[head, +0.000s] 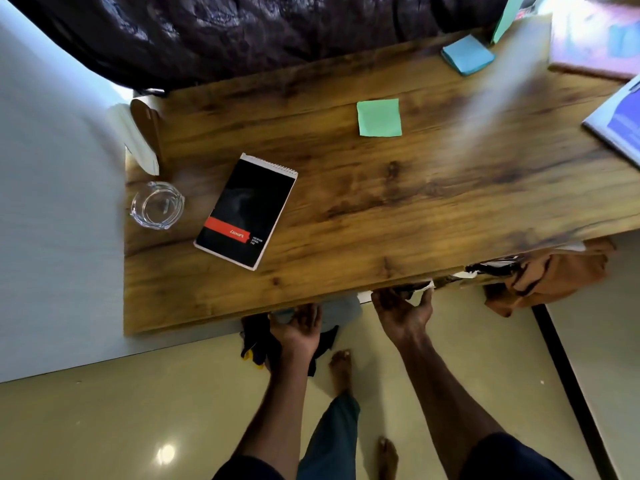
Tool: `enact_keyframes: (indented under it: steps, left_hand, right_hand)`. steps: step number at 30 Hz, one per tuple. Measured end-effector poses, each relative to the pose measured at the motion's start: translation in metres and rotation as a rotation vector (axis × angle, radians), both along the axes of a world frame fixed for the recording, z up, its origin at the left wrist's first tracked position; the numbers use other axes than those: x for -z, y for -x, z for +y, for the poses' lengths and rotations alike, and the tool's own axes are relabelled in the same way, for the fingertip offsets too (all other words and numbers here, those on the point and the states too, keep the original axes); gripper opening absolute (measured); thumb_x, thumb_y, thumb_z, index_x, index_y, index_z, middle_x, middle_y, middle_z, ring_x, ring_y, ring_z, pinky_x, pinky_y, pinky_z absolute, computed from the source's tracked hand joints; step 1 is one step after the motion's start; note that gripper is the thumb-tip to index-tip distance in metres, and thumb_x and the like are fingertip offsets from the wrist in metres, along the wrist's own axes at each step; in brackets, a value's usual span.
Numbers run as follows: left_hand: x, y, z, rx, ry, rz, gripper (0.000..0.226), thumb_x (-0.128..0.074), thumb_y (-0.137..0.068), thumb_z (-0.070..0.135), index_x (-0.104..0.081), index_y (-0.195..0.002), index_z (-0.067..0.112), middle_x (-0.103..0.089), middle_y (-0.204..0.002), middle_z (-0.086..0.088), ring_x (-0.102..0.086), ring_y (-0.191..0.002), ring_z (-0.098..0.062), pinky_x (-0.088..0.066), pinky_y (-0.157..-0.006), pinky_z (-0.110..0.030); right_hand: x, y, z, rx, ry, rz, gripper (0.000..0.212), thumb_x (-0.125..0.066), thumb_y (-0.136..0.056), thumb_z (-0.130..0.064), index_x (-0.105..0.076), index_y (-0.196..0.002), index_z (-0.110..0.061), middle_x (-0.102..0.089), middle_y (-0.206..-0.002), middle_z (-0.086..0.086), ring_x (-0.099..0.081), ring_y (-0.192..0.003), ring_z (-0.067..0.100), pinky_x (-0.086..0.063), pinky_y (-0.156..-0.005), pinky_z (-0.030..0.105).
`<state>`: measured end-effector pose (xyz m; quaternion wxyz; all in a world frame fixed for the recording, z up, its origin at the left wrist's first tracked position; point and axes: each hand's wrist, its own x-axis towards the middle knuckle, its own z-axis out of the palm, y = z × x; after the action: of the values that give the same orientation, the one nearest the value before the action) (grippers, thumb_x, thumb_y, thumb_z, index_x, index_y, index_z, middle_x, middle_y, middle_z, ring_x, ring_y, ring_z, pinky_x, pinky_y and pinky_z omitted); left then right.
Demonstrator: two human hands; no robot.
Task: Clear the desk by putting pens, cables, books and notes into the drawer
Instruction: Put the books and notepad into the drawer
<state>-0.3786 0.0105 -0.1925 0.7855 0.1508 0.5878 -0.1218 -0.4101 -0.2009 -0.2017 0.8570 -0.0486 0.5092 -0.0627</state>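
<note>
Both our hands are down at the near edge of the wood-grain desk top (381, 202), reaching under its lip. The left hand (298, 329) is palm-up with fingers curled up beneath the edge; something pale grey sits just beyond it, but whether the fingers grip it we cannot tell. The right hand (403, 313) is likewise tucked under the edge, fingers curled near a scrap of white paper (424, 289); contact is hidden by the desk lip, so hold uncertain. We judge the drawer lies under here, though its face is not plainly visible.

Still on the desk:
- black spiral-bound notepad with a red band (246, 211), lying flat, up and to the left of the hands
- green square sticky note (379, 118), further back, roughly in line above the right hand
- blue sticky-note pad (467, 55), far back right
- books or papers at the right edge (613, 126), partly out of view

A clear glass ashtray (157, 205) sits just left of the notepad, apart from it.

Key relation: the notepad is the nearest item. Its long axis runs diagonally, spiral end away and to the right, bottom end toward the near-left. It lies closer to the left hand, nearly straight ahead of it across the desk edge. We judge the left hand best placed to take it by the near short end, while the right tends the drawer.
</note>
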Motion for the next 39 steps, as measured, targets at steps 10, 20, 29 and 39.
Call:
enact_keyframes:
  steps: [10, 20, 29, 39]
  left_hand:
    - [-0.042, 0.064, -0.015, 0.006, -0.122, 0.022, 0.050, -0.046, -0.097, 0.057, -0.065, -0.102, 0.011, -0.064, -0.116, -0.017, -0.059, -0.117, -0.035, -0.043, -0.112, -0.049]
    - [-0.104, 0.168, -0.033, 1.278, -1.083, -0.644, 0.034, -0.051, -0.097, 0.049, -0.069, -0.112, 0.024, -0.073, -0.104, 0.010, -0.069, -0.095, -0.009, -0.059, -0.082, -0.033]
    - [-0.056, 0.129, -0.015, 1.944, -1.886, -0.693, 0.054, -0.017, -0.105, 0.046, -0.060, -0.126, 0.020, -0.064, -0.128, -0.003, -0.057, -0.120, -0.024, -0.033, -0.112, -0.048]
    - [-0.063, 0.204, -0.008, 2.088, -1.896, -0.706, 0.043, -0.024, -0.105, 0.039, -0.057, -0.125, 0.020, -0.065, -0.123, -0.004, -0.059, -0.109, -0.026, -0.041, -0.095, -0.040]
  right_hand:
    - [-0.011, 0.076, -0.004, -0.005, -0.106, -0.022, 0.100, -0.051, -0.084, -0.075, -0.043, -0.137, 0.010, -0.054, -0.138, 0.030, -0.054, -0.129, 0.042, -0.040, -0.114, 0.049]
    - [-0.132, 0.143, 0.028, -1.015, 1.063, -0.131, 0.028, -0.052, -0.104, -0.025, -0.074, -0.093, -0.011, -0.076, -0.087, 0.005, -0.073, -0.084, 0.021, -0.062, -0.076, 0.039]
    - [-0.088, 0.110, 0.015, -1.767, 2.044, -0.213, 0.037, -0.040, -0.103, -0.043, -0.054, -0.130, -0.021, -0.057, -0.136, 0.004, -0.048, -0.133, 0.023, -0.028, -0.119, 0.043]
    - [-0.102, 0.193, 0.018, -1.784, 2.037, -0.211, 0.031, -0.045, -0.101, -0.019, -0.063, -0.126, -0.019, -0.065, -0.128, 0.006, -0.056, -0.124, 0.025, -0.037, -0.110, 0.037]
